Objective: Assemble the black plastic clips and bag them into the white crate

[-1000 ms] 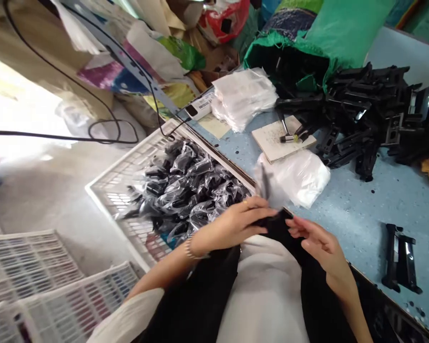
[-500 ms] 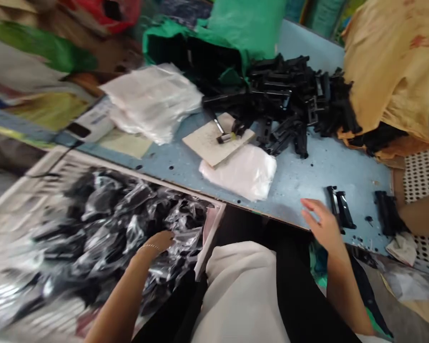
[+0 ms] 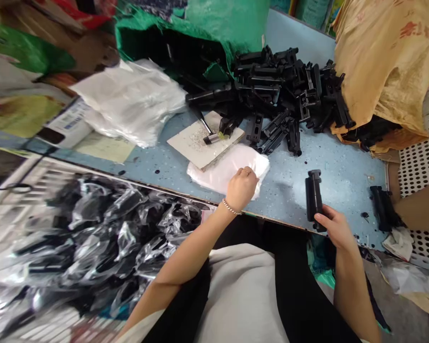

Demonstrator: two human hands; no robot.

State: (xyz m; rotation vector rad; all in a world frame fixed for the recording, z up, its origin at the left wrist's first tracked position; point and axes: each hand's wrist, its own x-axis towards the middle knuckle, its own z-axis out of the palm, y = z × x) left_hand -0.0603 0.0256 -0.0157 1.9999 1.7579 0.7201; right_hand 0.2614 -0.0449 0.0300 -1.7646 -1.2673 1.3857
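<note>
My left hand (image 3: 240, 186) rests on a small stack of clear plastic bags (image 3: 226, 169) near the front edge of the blue table (image 3: 343, 166), its fingers curled onto the top bag. My right hand (image 3: 334, 226) grips the lower end of a long black plastic part (image 3: 313, 196) that stands just above the table. A second black part (image 3: 382, 207) lies further right. A big heap of the same black parts (image 3: 286, 93) is piled at the back of the table.
A white crate (image 3: 28, 171) at my left holds several bagged black parts (image 3: 103, 224). A larger pile of clear bags (image 3: 132, 97), a pale board with a small tool (image 3: 203, 138), a green sack (image 3: 214, 28) and a yellow sack (image 3: 382, 62) surround the work area.
My left hand left the crate and came up onto the small stack of bags. My right hand closed on the black part and lifted it off the table.
</note>
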